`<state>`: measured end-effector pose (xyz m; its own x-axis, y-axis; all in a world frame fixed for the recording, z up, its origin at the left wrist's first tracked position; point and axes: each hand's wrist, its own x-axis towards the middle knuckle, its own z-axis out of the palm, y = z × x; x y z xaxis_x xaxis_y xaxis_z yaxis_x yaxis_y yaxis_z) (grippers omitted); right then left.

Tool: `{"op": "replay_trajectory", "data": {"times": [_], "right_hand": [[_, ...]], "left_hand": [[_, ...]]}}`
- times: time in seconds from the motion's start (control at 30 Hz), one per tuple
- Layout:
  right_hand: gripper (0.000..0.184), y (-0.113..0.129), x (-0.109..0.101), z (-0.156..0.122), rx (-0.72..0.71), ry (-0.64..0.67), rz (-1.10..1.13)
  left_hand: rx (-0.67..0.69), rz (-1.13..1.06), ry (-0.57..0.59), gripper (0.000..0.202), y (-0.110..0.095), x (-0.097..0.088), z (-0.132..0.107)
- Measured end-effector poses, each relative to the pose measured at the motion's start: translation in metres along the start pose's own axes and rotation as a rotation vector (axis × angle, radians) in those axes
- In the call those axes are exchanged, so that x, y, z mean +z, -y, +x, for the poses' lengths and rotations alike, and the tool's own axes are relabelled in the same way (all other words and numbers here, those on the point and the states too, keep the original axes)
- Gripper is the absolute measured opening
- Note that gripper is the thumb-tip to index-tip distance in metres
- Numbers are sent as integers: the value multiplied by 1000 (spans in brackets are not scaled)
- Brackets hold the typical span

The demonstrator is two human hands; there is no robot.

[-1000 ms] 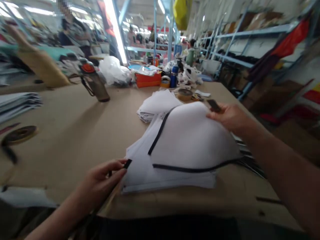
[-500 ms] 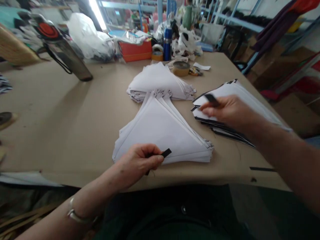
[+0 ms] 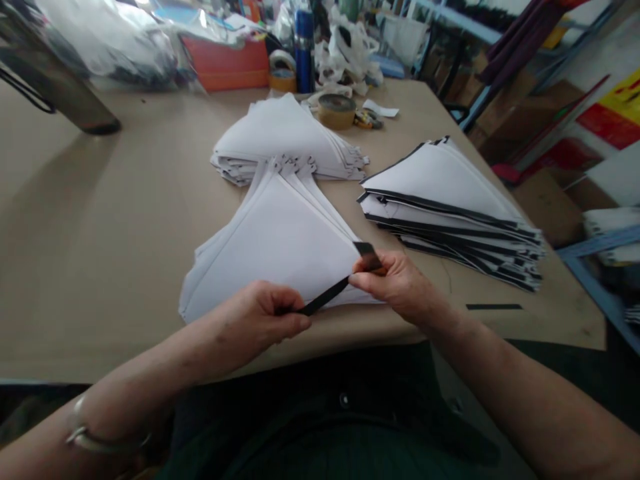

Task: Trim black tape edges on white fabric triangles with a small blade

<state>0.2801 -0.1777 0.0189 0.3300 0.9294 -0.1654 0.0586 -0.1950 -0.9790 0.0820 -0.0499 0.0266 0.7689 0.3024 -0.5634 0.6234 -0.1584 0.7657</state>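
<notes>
A narrow black strip (image 3: 326, 297) is stretched between my hands, over the near edge of a stack of white triangular sheets (image 3: 285, 240). My left hand (image 3: 260, 320) is closed on the strip's left part. Thumb and fingers of my right hand (image 3: 395, 283) pinch its other end. A flat dark piece (image 3: 367, 252) also sticks up from my right hand; its kind is unclear. Black edging runs along the stacked white pieces (image 3: 440, 180) to the right of my hands.
Another white stack (image 3: 285, 130) lies behind the first. Farther back are a tape roll (image 3: 336, 112), a blue flask (image 3: 303, 52) and a red box (image 3: 227, 63). A tilted bottle (image 3: 65, 80) appears at upper left. A loose black strip (image 3: 493, 307) lies near the right front edge.
My right hand has come down and left from above the black-edged stack to meet the strip in my left hand. The whole view has shifted, so things appear farther left and higher.
</notes>
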Motion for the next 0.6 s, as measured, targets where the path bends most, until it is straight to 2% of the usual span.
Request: {"op": "replay_trajectory", "data": {"times": [0.13, 0.23, 0.37, 0.5, 0.6], "right_hand": [[19, -18, -47, -21, 105, -257, 35], [23, -41, -63, -37, 167, -343, -16], [21, -60, -59, -42, 124, -373, -156], [21, -60, -52, -35, 103, -373, -255], [20, -58, -50, -32, 87, -348, -305]], "left_hand": [[-47, 54, 65, 31, 11, -14, 0], [-99, 163, 73, 35, 17, -22, -1], [-147, 309, 39, 40, 25, -23, 1], [-135, 449, -7, 41, 33, -23, 4], [-131, 480, 1, 41, 38, -25, 5]]}}
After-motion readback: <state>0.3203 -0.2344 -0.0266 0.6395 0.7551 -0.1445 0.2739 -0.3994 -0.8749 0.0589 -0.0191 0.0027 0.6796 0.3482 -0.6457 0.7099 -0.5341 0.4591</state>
